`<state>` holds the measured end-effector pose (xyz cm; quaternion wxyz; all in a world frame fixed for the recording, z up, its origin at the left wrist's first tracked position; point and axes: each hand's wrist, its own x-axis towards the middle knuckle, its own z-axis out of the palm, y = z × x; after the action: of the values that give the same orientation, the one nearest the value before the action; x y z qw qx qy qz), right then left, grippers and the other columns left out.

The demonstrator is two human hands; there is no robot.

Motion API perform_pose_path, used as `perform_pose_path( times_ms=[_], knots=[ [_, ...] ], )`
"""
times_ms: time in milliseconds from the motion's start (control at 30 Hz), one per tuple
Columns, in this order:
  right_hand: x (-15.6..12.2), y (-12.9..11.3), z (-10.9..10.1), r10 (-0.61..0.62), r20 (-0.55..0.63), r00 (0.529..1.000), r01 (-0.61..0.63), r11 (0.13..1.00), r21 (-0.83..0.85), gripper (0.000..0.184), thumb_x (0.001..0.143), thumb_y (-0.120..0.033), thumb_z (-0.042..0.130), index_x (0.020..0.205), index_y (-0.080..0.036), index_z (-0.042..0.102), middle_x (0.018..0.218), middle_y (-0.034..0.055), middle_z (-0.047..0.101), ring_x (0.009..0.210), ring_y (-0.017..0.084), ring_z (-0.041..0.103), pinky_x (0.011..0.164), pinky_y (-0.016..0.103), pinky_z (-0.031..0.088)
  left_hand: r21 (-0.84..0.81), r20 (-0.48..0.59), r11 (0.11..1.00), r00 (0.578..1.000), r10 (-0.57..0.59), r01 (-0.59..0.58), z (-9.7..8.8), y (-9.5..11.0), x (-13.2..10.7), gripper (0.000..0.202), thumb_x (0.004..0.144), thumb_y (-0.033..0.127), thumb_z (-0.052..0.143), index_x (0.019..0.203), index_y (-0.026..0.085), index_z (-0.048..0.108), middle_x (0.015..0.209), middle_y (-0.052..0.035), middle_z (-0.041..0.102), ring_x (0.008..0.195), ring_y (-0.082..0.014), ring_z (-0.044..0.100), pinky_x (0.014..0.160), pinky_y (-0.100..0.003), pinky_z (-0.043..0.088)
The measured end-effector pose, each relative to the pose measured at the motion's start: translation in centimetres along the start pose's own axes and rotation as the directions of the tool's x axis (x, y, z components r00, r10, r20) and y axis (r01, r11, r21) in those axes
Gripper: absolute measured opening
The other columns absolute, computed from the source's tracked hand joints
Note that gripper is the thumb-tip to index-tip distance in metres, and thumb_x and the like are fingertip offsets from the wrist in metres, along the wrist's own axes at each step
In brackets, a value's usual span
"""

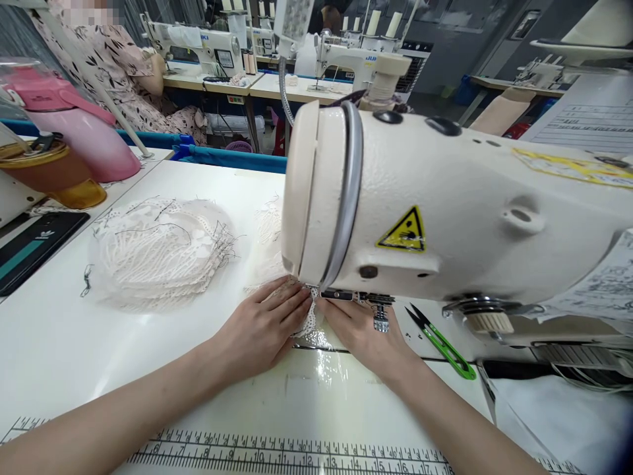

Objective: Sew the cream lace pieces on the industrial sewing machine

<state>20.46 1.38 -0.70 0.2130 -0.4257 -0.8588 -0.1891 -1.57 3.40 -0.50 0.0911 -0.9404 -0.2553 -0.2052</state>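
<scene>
My left hand lies flat on the white table, fingers stretched toward a piece of white lace under the head of the cream sewing machine. My right hand rests flat on the other side of the lace, its fingertips tucked under the machine head. Both hands press the lace down just in front of the needle area, which the machine head hides.
A stack of white lace pieces lies at the left. Green thread snips sit right of my right hand. A pink bottle, a dark phone and papers border the table. Another person sits beyond, with more sewing machines.
</scene>
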Motion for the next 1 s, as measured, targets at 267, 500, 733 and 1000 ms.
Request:
perform_pose_path(
  times_ms=[267, 500, 733, 1000],
  knots=[
    [0.1, -1.1, 0.6, -0.03, 0.007, 1.0, 0.031, 0.992, -0.126, 0.024, 0.085, -0.011, 0.056, 0.104, -0.024, 0.064, 0.096, 0.0001, 0.072, 0.07, 0.015, 0.057, 0.061, 0.032, 0.037, -0.006, 0.03, 1.0, 0.999, -0.029, 0.029, -0.2, -0.6, -0.1, 0.036, 0.091, 0.017, 0.042, 0.121, 0.013, 0.061, 0.122, -0.008, 0.066, 0.119, -0.0253, 0.058, 0.105, -0.043, 0.044],
    [0.4, -1.7, 0.3, -0.117, -0.014, 0.993, 0.117, 0.992, 0.047, 0.024, 0.088, -0.004, 0.047, 0.099, -0.018, 0.063, 0.097, -0.0005, 0.072, 0.091, 0.013, 0.062, 0.075, 0.03, 0.04, -0.04, -0.008, 0.999, 1.0, -0.025, 0.025, -0.4, -0.6, 0.1, 0.038, 0.093, 0.018, 0.038, 0.124, 0.009, 0.058, 0.124, -0.0102, 0.064, 0.121, -0.0248, 0.057, 0.106, -0.041, 0.043],
    [0.6, -1.5, -0.1, -0.159, -0.041, 0.986, 0.162, 0.982, 0.099, 0.026, 0.088, -0.002, 0.046, 0.1, -0.014, 0.066, 0.097, 0.0028, 0.073, 0.098, 0.013, 0.064, 0.084, 0.026, 0.047, -0.05, 0.063, 0.999, 0.998, -0.006, 0.009, 0.0, -0.9, -0.2, 0.04, 0.091, 0.017, 0.04, 0.127, 0.009, 0.056, 0.125, -0.0098, 0.064, 0.121, -0.0246, 0.057, 0.104, -0.039, 0.045],
    [0.5, -1.9, 0.5, -0.153, -0.087, 0.984, 0.164, 0.977, 0.133, 0.025, 0.088, -0.003, 0.047, 0.098, -0.015, 0.066, 0.098, 0.0026, 0.074, 0.098, 0.014, 0.065, 0.084, 0.028, 0.048, -0.089, 0.093, 0.995, 0.995, -0.035, 0.043, -0.3, -1.1, -0.1, 0.036, 0.095, 0.02, 0.039, 0.124, 0.012, 0.058, 0.121, -0.0091, 0.066, 0.123, -0.0235, 0.056, 0.105, -0.04, 0.044]
  ],
)
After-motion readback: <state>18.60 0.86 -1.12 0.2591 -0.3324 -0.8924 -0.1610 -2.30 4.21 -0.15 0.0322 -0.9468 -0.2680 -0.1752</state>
